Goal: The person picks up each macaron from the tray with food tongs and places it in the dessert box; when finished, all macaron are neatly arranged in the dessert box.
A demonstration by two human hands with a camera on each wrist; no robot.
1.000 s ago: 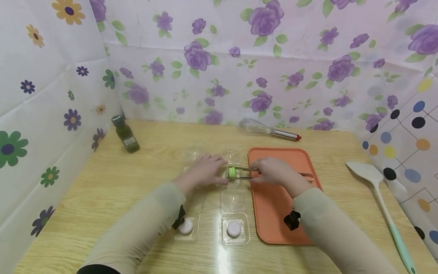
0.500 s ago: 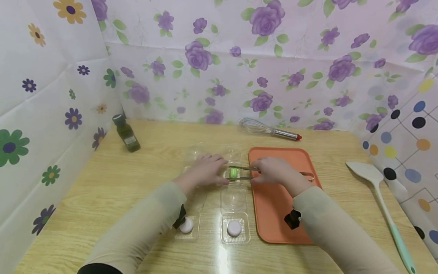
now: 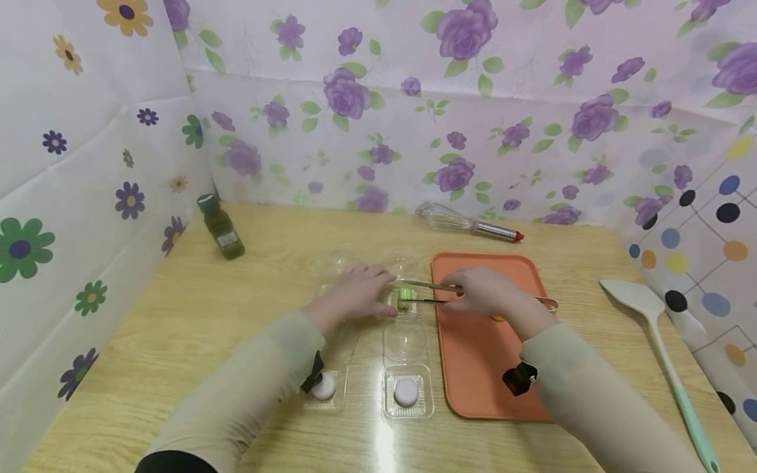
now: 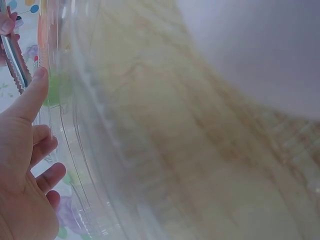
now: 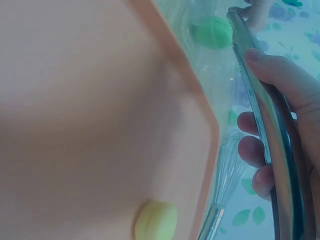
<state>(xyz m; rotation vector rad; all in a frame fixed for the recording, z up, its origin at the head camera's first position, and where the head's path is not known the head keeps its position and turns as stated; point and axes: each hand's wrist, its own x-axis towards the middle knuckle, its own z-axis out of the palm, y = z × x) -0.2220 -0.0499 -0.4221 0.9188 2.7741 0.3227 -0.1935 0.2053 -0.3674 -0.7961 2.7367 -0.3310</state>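
My right hand [image 3: 481,292] holds metal tongs [image 3: 434,286], their arms spread and reaching left past the tray's edge. At their tips a green macaron [image 3: 405,297] sits in a clear plastic box [image 3: 414,314]. One tong arm overlaps the macaron in the head view. In the right wrist view the tongs [image 5: 272,125] lie along my thumb and curled fingers, with the green macaron [image 5: 212,32] beyond the tray. My left hand [image 3: 355,292] rests at the box's left side, thumb stretched out in the left wrist view; it partly hides the left row of boxes.
An orange tray [image 3: 479,387] lies under my right hand, with a yellow macaron [image 5: 157,221] on it. Pale lilac macarons [image 3: 406,392] sit in the near boxes. A whisk [image 3: 467,223] and green bottle [image 3: 221,228] are behind; a spatula [image 3: 650,328] lies right.
The tongs have gone from gripping the green macaron to spreading apart, and my right hand has drawn slightly right. The macaron now sits lower in the box. My left hand has stayed put.
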